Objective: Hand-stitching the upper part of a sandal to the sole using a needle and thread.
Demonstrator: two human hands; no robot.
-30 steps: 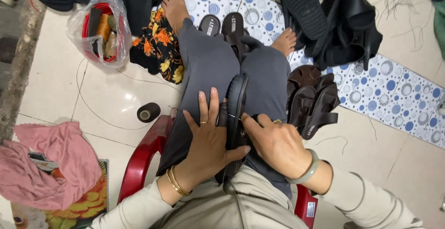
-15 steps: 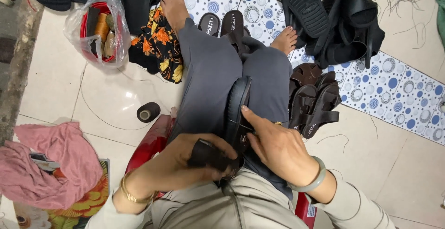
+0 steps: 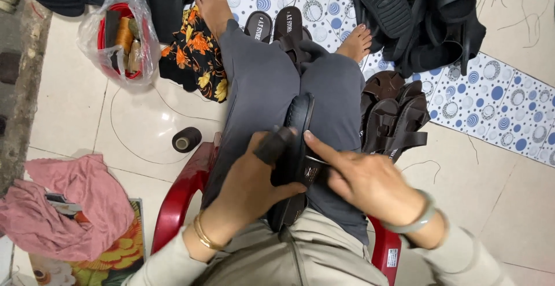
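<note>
1. Sandal [image 3: 296, 147], black, lies lengthwise on the seated person's lap, set on its edge between the two grey-trousered thighs.
2. Left hand [image 3: 254, 179] wraps the sandal from its left side, thumb on the near edge; its grip is closed around the sandal together with a small dark piece [image 3: 273, 144] that sticks up by the fingers. What that piece is cannot be made out.
3. Right hand [image 3: 364, 179] rests on the sandal's right side, forefinger stretched forward along the sole's edge, the other fingers curled against the strap; the grip is narrow and presses rather than encloses.
4. Gold bangles sit on the left wrist, a pale green bangle on the right.
5. The person sits on a red plastic stool [image 3: 179, 196] on a tiled floor.
6. Brown sandals [image 3: 396, 115] lie in a heap just right of the right knee, on a dotted blue-and-white mat [image 3: 491, 104].
7. A black thread spool [image 3: 186, 139] stands on the floor to the left of the stool; further left lies a pink cloth [image 3: 75, 211].
8. A clear plastic bag [image 3: 118, 34] with spools sits near the left foot.
</note>
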